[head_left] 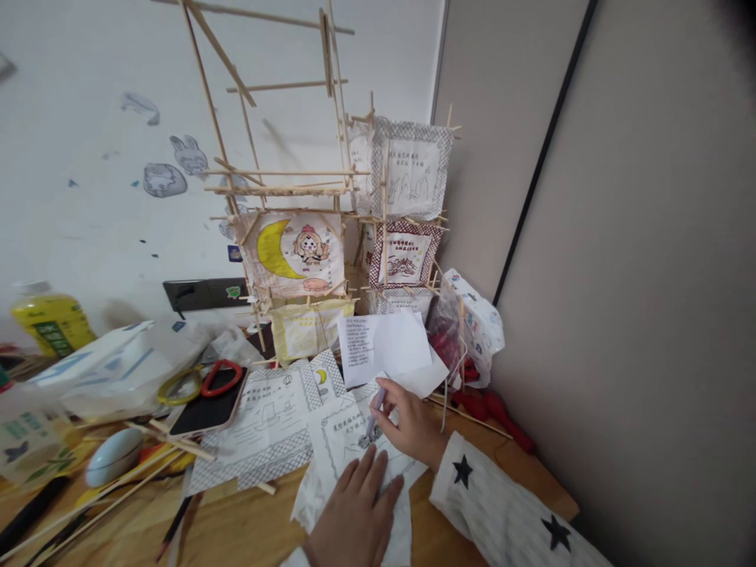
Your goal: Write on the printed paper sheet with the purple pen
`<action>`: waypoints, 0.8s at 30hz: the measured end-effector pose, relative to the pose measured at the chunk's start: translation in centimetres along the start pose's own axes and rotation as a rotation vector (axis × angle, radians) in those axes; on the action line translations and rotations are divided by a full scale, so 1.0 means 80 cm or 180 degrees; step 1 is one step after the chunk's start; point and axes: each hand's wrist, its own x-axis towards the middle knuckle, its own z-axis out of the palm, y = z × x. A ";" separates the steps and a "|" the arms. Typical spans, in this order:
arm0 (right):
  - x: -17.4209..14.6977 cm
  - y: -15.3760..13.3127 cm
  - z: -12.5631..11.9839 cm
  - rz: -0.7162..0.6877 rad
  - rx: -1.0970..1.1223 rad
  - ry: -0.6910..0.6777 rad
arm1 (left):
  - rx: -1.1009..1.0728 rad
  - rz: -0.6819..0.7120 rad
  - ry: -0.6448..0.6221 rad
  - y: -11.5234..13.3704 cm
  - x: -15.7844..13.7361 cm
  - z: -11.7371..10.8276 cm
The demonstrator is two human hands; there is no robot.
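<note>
My right hand [407, 421] is closed around a pale purple pen [377, 405], its tip down on a sheet of white paper [336, 449]. Written characters and a small dark drawing show on that sheet, the drawing right beside the pen tip. Flat on the lower part of the same sheet lies my left hand [354, 508], fingers stretched out, holding nothing. To the left is another patterned sheet [265, 417] with a boat drawing and a cross-hatched border. A small card with a yellow moon [322, 378] touches its upper right corner.
Behind the papers stands a wooden stick frame [277, 189] with drawn paper panels. A handwritten sheet [383, 350] leans before it. Red-handled scissors [221, 378] lie on a black phone [204, 409]. Sticks, a blue egg-shaped object [113, 457] and a yellow bottle [50, 319] crowd the left.
</note>
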 end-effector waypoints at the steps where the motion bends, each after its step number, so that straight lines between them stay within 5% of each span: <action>1: 0.000 -0.001 0.000 0.0005 -0.0017 0.0006 | -0.0014 0.0006 0.0004 0.000 0.000 -0.001; 24: -0.001 0.001 -0.001 0.0070 -0.0222 -0.0001 | 0.0017 -0.0001 0.0148 0.002 -0.001 0.000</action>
